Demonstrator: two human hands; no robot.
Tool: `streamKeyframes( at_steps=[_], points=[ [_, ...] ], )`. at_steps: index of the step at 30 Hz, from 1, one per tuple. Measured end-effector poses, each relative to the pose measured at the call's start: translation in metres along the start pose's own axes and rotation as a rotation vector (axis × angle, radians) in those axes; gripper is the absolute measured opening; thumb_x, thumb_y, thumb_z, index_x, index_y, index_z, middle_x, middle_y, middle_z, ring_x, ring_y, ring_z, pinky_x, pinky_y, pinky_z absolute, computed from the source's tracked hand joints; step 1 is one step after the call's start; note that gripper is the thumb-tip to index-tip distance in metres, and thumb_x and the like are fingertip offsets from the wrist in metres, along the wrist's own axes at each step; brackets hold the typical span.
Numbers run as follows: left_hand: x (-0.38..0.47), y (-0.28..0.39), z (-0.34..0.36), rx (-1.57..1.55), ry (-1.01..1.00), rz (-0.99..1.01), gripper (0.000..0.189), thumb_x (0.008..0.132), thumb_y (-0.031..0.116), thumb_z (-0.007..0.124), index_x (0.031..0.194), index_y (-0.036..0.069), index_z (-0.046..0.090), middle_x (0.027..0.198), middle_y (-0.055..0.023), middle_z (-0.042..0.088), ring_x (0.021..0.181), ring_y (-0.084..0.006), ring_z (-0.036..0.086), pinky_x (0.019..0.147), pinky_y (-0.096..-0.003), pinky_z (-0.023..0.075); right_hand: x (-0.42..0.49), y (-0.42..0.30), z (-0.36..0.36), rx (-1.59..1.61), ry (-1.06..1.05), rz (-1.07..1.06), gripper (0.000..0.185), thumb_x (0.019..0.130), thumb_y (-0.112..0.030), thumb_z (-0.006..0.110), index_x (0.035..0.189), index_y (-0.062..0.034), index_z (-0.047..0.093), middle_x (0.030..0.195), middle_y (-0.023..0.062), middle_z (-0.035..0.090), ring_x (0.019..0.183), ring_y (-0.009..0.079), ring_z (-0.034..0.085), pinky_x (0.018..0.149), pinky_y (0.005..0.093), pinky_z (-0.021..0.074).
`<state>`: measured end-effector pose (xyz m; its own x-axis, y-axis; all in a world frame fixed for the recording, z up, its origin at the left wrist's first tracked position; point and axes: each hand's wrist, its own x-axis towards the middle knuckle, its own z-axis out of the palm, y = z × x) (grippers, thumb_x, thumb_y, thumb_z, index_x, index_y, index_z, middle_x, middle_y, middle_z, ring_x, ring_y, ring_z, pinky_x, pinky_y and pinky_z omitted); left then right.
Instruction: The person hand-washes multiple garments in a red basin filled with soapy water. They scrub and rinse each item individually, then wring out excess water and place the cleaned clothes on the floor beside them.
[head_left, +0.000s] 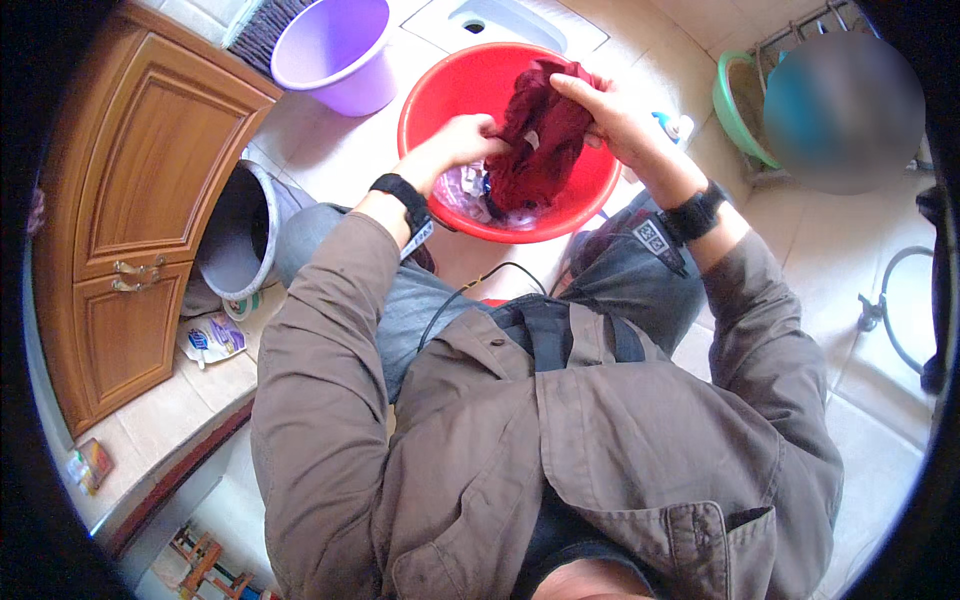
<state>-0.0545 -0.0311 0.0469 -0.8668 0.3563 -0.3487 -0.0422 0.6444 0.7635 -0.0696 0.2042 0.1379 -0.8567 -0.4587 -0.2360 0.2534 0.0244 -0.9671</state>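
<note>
A wet-looking dark red cloth (546, 142) is stretched between my two hands above a red plastic basin (450, 90). My right hand (604, 109) pinches its upper right part, thumb on top. On the other side, my left hand (469, 139) grips the cloth's left edge with bent fingers. The cloth's lower end hangs down into the basin. Around that end lie lighter, purplish-white fabrics (459, 187) and what looks like sudsy water. A small white patch shows on the red cloth. My left fingertips are partly hidden by the cloth.
Beyond the basin is a white floor basin with a drain hole (474, 27). A purple bucket (337, 82) stands at left, near a wooden cabinet (150, 172) and a grey bin (247, 232). A green basin (739, 112) leans at right. A cable (457, 292) crosses my lap.
</note>
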Motion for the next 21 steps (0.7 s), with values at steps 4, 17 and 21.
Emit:
streamKeyframes(
  at_steps=[4, 17, 21],
  points=[
    [0.011, -0.023, -0.009, -0.539, 0.241, -0.18, 0.024, 0.086, 0.021, 0.052, 0.09, 0.001, 0.063, 0.084, -0.0099, 0.065, 0.086, -0.0196, 0.062, 0.077, -0.0364, 0.0498, 0.01, 0.029, -0.007, -0.024, 0.283, 0.167, 0.019, 0.085, -0.028, 0.07, 0.09, -0.0127, 0.061, 0.063, -0.0039, 0.051, 0.054, 0.0062, 0.047, 0.048, 0.0219, 0.0393],
    [-0.021, 0.068, 0.107, -0.495, 0.376, 0.122, 0.024, 0.088, 0.019, 0.054, 0.096, -0.002, 0.06, 0.085, -0.0259, 0.063, 0.082, -0.0363, 0.065, 0.071, -0.0412, 0.0489, 0.005, 0.149, 0.052, 0.588, 0.133, 0.338, 0.066, 0.086, -0.068, 0.041, 0.108, -0.0074, 0.057, 0.107, 0.0177, 0.062, 0.101, 0.0303, 0.058, 0.094, 0.0462, 0.0432],
    [0.005, 0.038, 0.085, -0.07, 0.388, -0.016, 0.036, 0.091, 0.035, 0.052, 0.084, 0.002, 0.064, 0.08, -0.0231, 0.064, 0.077, -0.0388, 0.064, 0.068, -0.0457, 0.0487, 0.018, 0.139, 0.067, 0.768, 0.309, 0.593, 0.038, 0.095, -0.043, 0.042, 0.095, -0.009, 0.06, 0.087, 0.0106, 0.065, 0.074, 0.0243, 0.063, 0.069, 0.0443, 0.0524]
  ],
)
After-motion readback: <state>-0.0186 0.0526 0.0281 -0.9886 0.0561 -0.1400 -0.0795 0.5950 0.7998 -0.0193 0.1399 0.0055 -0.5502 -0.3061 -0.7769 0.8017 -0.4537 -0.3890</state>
